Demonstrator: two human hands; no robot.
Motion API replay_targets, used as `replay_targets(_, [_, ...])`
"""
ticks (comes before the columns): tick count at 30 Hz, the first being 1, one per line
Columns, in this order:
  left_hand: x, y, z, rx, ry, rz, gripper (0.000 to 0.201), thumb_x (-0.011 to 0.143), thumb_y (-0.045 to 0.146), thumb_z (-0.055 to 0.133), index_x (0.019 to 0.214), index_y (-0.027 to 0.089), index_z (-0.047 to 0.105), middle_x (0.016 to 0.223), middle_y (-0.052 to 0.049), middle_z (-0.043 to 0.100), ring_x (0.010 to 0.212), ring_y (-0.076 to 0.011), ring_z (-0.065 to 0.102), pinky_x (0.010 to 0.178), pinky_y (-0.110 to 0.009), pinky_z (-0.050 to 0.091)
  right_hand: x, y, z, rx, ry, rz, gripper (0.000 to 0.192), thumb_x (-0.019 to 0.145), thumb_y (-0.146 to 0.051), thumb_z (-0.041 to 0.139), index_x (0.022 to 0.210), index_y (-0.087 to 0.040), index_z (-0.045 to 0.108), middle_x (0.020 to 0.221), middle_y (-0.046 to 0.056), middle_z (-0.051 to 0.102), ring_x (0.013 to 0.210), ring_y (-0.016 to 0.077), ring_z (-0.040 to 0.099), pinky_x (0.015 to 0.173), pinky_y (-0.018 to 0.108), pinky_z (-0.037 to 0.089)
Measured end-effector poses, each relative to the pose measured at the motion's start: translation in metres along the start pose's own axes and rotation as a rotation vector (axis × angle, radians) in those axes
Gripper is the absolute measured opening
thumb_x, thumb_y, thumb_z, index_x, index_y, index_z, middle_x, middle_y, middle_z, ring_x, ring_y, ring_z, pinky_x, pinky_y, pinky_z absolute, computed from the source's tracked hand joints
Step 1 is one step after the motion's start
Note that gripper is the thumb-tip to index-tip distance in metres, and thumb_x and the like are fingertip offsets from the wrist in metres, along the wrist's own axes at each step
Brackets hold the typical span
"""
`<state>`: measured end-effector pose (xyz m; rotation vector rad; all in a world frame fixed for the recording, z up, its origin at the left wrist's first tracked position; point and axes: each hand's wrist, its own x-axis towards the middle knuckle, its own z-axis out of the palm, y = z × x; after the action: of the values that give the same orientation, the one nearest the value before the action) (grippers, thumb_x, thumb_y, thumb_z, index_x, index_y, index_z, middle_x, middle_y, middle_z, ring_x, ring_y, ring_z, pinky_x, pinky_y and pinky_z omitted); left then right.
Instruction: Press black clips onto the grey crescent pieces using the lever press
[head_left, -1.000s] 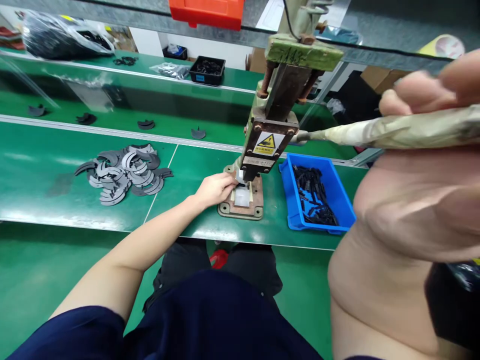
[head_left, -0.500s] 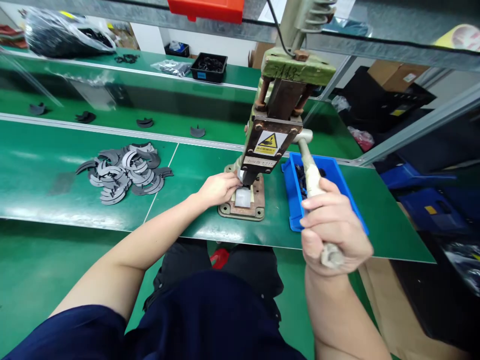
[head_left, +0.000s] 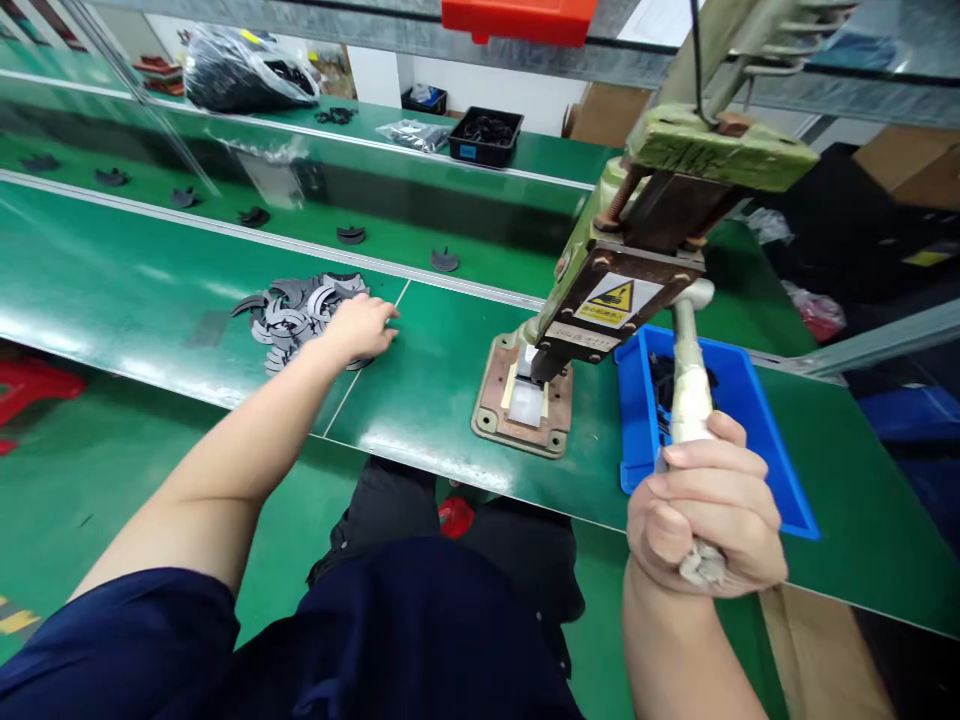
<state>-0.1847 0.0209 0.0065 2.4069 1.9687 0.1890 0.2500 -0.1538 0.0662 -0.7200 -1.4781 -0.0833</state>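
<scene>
The right hand (head_left: pixel 705 515) is curled into a fist, its fingers pressed together around the wrapped lever handle (head_left: pixel 690 400) of the hand press (head_left: pixel 637 270); the handle's frayed end pokes out below the fist. The lever runs up from the hand to the press head, which bears a yellow warning label (head_left: pixel 615 297). The left hand (head_left: pixel 361 325) rests palm down with its fingers loosely extended on the near edge of a pile of grey crescent-shaped parts (head_left: pixel 300 305); whether the fingertips pinch a part cannot be told. The pile lies on the green workbench (head_left: pixel 435 385), well to the left of the press. Under the press head, a pale block sits on the rusty base plate (head_left: pixel 489 405). A blue bin (head_left: pixel 757 430) holding small black pieces stands just right of the base, behind the lever. Beyond the bench, single dark crescent parts (head_left: pixel 444 261) lie spaced along a green conveyor, and a black tray (head_left: pixel 486 135) sits further back.
</scene>
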Motion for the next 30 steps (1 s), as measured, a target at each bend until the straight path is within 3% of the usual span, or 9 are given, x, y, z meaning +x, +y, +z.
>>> replay_targets(2, [-0.011, -0.034, -0.011, 0.093, -0.125, -0.106, 0.029, 0.090, 0.042, 0.070, 0.109, 0.021, 0.076, 0.118, -0.014, 0.079, 0.118, -0.0374, 0.067, 0.100, -0.046, 0.050, -0.002, 0.001, 0.001, -0.005, 0.014, 0.016, 0.009, 0.087, -0.039, 0.069, 0.081, -0.044, 0.075, 0.064, -0.002, 0.061, 0.075, 0.0232, 0.067, 0.111, 0.068, 0.056])
replay_targets(5, [-0.037, -0.054, -0.017, 0.137, -0.217, -0.162, 0.034, 0.088, 0.054, 0.071, 0.104, 0.024, 0.073, 0.112, -0.011, 0.080, 0.110, -0.0343, 0.071, 0.092, -0.040, 0.051, -0.003, 0.004, 0.005, 0.011, 0.051, -0.011, 0.009, 0.087, -0.039, 0.070, 0.082, -0.043, 0.076, 0.063, -0.001, 0.060, 0.073, 0.0231, 0.066, 0.109, 0.066, 0.057])
replay_targets(10, [-0.066, -0.046, 0.000, 0.042, -0.130, -0.133, 0.044, 0.086, 0.061, 0.074, 0.111, 0.024, 0.072, 0.115, -0.012, 0.080, 0.113, -0.0362, 0.072, 0.092, -0.041, 0.052, -0.003, 0.009, 0.009, 0.006, 0.112, -0.038, 0.010, 0.087, -0.042, 0.070, 0.079, -0.043, 0.074, 0.060, -0.001, 0.056, 0.069, 0.0227, 0.064, 0.104, 0.064, 0.060])
replay_targets(16, [-0.063, -0.039, 0.013, -0.111, -0.096, -0.182, 0.042, 0.082, 0.046, 0.080, 0.116, 0.026, 0.065, 0.103, -0.007, 0.079, 0.099, -0.0318, 0.074, 0.082, -0.036, 0.050, -0.003, 0.003, 0.006, 0.000, 0.071, -0.008, 0.015, 0.087, -0.041, 0.069, 0.072, -0.039, 0.070, 0.062, -0.002, 0.058, 0.073, 0.0222, 0.066, 0.108, 0.065, 0.058])
replay_targets(20, [-0.061, -0.019, 0.009, -0.240, -0.091, -0.104, 0.021, 0.086, 0.041, 0.073, 0.094, 0.027, 0.060, 0.086, -0.002, 0.072, 0.080, -0.0248, 0.068, 0.072, -0.033, 0.045, -0.002, 0.003, 0.007, 0.000, 0.058, -0.012, 0.025, 0.088, -0.040, 0.069, 0.065, -0.033, 0.061, 0.062, -0.003, 0.059, 0.075, 0.0200, 0.067, 0.109, 0.064, 0.058])
replay_targets(23, [-0.059, 0.006, 0.009, -0.458, -0.062, -0.109, 0.032, 0.087, 0.048, 0.073, 0.080, 0.025, 0.050, 0.073, 0.000, 0.064, 0.073, -0.0223, 0.065, 0.068, -0.031, 0.045, -0.001, 0.007, 0.005, 0.023, 0.029, -0.087, 0.030, 0.089, -0.038, 0.070, 0.064, -0.028, 0.057, 0.065, -0.005, 0.060, 0.077, 0.0169, 0.067, 0.108, 0.061, 0.059])
replay_targets(27, [-0.052, 0.049, 0.017, -1.043, -0.146, -0.202, 0.052, 0.080, 0.058, 0.082, 0.076, 0.024, 0.042, 0.075, -0.002, 0.068, 0.076, -0.0212, 0.071, 0.067, -0.029, 0.050, 0.002, 0.009, 0.002, 0.046, -0.016, -0.134, 0.029, 0.091, -0.032, 0.070, 0.067, -0.023, 0.058, 0.070, -0.006, 0.063, 0.082, 0.0147, 0.069, 0.108, 0.060, 0.057])
replay_targets(30, [-0.044, 0.084, 0.022, -1.226, -0.245, -0.155, 0.054, 0.070, 0.055, 0.093, 0.075, 0.022, 0.051, 0.073, 0.000, 0.067, 0.066, -0.0157, 0.065, 0.061, -0.026, 0.046, 0.003, 0.008, 0.002, 0.045, -0.029, -0.134, 0.028, 0.092, -0.032, 0.070, 0.068, -0.023, 0.058, 0.071, -0.006, 0.064, 0.083, 0.0144, 0.069, 0.108, 0.059, 0.057])
